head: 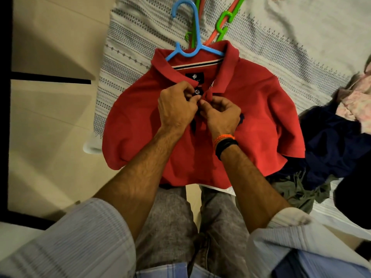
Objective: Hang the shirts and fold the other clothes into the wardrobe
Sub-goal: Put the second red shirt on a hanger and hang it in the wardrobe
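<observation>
A red polo shirt (251, 109) lies flat on the bed with a blue hanger (192, 43) inside its collar, the hook pointing away from me. My left hand (176, 107) pinches the left side of the placket beside a small button (197, 91). Facing it, my right hand (220, 113) pinches the right side of the placket, fingertips nearly touching the left ones. Both hands sit at the middle of the shirt's chest.
Green (222, 25) and orange (212, 35) hangers lie on the patterned bedspread (281, 37) beyond the collar. A heap of clothes, dark blue (331, 141), olive (297, 189) and pink (355, 101), sits at the right. The tiled floor (50, 117) lies left of the bed.
</observation>
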A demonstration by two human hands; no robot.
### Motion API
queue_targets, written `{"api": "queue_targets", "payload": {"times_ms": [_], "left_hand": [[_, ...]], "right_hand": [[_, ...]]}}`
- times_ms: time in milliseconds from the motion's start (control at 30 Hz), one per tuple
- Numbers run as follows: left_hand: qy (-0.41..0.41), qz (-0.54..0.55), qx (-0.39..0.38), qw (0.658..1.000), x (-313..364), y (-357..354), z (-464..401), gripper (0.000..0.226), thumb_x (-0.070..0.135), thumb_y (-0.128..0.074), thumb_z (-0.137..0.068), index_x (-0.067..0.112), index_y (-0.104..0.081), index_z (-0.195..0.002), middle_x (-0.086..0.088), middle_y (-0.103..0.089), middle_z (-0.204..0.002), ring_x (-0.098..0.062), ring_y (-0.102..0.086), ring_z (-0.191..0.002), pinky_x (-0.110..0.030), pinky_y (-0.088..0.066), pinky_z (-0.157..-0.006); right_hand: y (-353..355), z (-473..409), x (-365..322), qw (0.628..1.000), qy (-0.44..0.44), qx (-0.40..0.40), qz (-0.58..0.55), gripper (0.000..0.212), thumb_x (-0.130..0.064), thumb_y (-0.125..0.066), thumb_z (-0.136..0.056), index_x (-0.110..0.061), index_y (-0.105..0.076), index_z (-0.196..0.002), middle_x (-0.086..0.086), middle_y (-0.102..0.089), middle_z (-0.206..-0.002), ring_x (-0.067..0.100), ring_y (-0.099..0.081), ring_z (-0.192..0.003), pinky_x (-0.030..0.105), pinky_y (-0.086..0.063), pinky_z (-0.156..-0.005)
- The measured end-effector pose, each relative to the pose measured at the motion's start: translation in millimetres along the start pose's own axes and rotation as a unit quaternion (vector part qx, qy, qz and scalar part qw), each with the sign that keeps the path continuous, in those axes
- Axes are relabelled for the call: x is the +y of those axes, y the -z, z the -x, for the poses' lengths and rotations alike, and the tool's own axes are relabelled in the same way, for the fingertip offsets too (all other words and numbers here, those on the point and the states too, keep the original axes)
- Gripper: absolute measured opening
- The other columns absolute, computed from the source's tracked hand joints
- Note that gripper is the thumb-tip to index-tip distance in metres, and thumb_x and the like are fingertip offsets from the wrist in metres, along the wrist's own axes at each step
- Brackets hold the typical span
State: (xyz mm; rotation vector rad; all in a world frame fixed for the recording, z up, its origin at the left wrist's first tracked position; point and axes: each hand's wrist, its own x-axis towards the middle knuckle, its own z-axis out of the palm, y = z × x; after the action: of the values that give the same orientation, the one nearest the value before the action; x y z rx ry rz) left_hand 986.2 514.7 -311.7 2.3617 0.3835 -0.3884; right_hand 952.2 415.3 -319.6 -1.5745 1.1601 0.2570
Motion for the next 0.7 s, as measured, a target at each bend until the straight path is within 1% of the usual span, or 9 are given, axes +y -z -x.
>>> {"api": "queue_targets", "payload": {"times_ms": [67, 167, 300, 400, 467, 533, 600, 633, 700], "left_hand": [[0.005, 0.006, 0.002, 1.0, 2.5, -0.1, -0.9, 0.018, 0.037, -0.076, -0.077, 0.022, -0.074, -0.086, 0.007, -0.073, -0.078, -0.01, -0.068, -0.075, -0.026, -0.051, -0.067], [0.026, 0.002, -0.007, 1.0, 6.4, 0.4, -1.8, 0.014, 0.034, -0.074, -0.079, 0.025, -0.075, -0.091, 0.007, -0.074, -0.082, -0.012, -0.069, -0.081, -0.028, -0.054, -0.072], [0.068, -0.006, -0.031, 0.997, 13.2, -0.7, -7.0, 0.009, 0.026, -0.075, -0.076, 0.023, -0.075, -0.084, 0.007, -0.073, -0.08, -0.012, -0.069, -0.079, -0.029, -0.056, -0.072], [0.087, -0.002, -0.042, 0.995, 17.5, 0.1, -14.7, 0.004, 0.02, -0.076, -0.071, 0.02, -0.074, -0.074, 0.005, -0.072, -0.074, -0.011, -0.069, -0.072, -0.028, -0.057, -0.07], [0.094, 0.014, -0.044, 0.994, 17.6, 2.4, -17.1, 0.003, 0.02, -0.076, -0.07, 0.02, -0.076, -0.073, 0.005, -0.073, -0.074, -0.008, -0.068, -0.07, -0.022, -0.054, -0.069], [0.116, 0.039, -0.053, 0.991, 15.5, 5.0, -16.5, 0.005, 0.021, -0.076, -0.07, 0.019, -0.077, -0.073, 0.005, -0.074, -0.073, -0.005, -0.068, -0.069, -0.016, -0.052, -0.067], [0.166, 0.1, -0.075, 0.978, 12.3, 6.6, -16.3, 0.002, 0.018, -0.078, -0.07, 0.017, -0.077, -0.072, 0.004, -0.074, -0.069, -0.007, -0.071, -0.065, -0.022, -0.059, -0.068], [0.199, 0.138, -0.092, 0.966, 12.2, 7.9, -15.9, 0.004, 0.013, -0.078, -0.073, 0.016, -0.076, -0.071, 0.001, -0.073, -0.068, -0.009, -0.072, -0.063, -0.026, -0.061, -0.068], [0.251, 0.198, -0.114, 0.941, 10.8, 11.4, -17.7, 0.015, 0.005, -0.077, -0.076, 0.015, -0.073, -0.066, -0.004, -0.073, -0.068, -0.013, -0.073, -0.063, -0.029, -0.062, -0.067]], "right_hand": [[1.4, 1.5, -1.4, 1.0, -0.003, -0.003, -0.03, 0.02, -0.005, -0.083, -0.075, -0.001, -0.072, -0.091, 0.01, -0.073, -0.077, 0.016, -0.071, -0.066, 0.034, -0.061, -0.067], [0.9, 4.3, -4.9, 0.998, -0.016, -0.015, -0.064, 0.017, -0.004, -0.081, -0.077, -0.004, -0.069, -0.089, 0.004, -0.07, -0.072, 0.011, -0.069, -0.063, 0.028, -0.057, -0.061], [-1.2, 5.4, -7.3, 0.997, -0.038, -0.031, -0.066, 0.021, -0.019, -0.078, -0.083, -0.001, -0.074, -0.094, 0.01, -0.075, -0.082, 0.013, -0.071, -0.067, 0.029, -0.057, -0.061], [-0.7, 3.2, -8.8, 0.999, -0.029, -0.012, -0.039, 0.013, -0.015, -0.078, -0.081, -0.006, -0.074, -0.09, 0.008, -0.074, -0.076, 0.014, -0.072, -0.066, 0.032, -0.06, -0.063], [0.4, 1.6, -10.1, 1.0, -0.011, -0.008, -0.018, 0.008, -0.012, -0.077, -0.08, -0.011, -0.074, -0.087, 0.003, -0.073, -0.071, 0.014, -0.072, -0.065, 0.035, -0.061, -0.063], [1.2, 0.9, -12.3, 1.0, 0.012, -0.018, 0.006, 0.009, -0.013, -0.077, -0.078, -0.02, -0.072, -0.082, -0.002, -0.071, -0.066, 0.013, -0.071, -0.064, 0.039, -0.062, -0.066], [1.6, 1.0, -14.5, 0.999, 0.031, -0.031, 0.027, 0.011, -0.015, -0.077, -0.076, -0.024, -0.072, -0.08, -0.005, -0.071, -0.065, 0.013, -0.072, -0.065, 0.043, -0.062, -0.068], [2.3, 1.0, -15.5, 0.998, 0.039, -0.033, 0.036, 0.011, -0.016, -0.077, -0.075, -0.024, -0.073, -0.08, -0.005, -0.072, -0.066, 0.012, -0.072, -0.065, 0.043, -0.062, -0.068], [2.0, 1.3, -18.3, 0.996, 0.058, -0.031, 0.054, 0.012, -0.018, -0.077, -0.073, -0.028, -0.072, -0.077, -0.007, -0.071, -0.065, 0.011, -0.071, -0.065, 0.042, -0.062, -0.067]]}}
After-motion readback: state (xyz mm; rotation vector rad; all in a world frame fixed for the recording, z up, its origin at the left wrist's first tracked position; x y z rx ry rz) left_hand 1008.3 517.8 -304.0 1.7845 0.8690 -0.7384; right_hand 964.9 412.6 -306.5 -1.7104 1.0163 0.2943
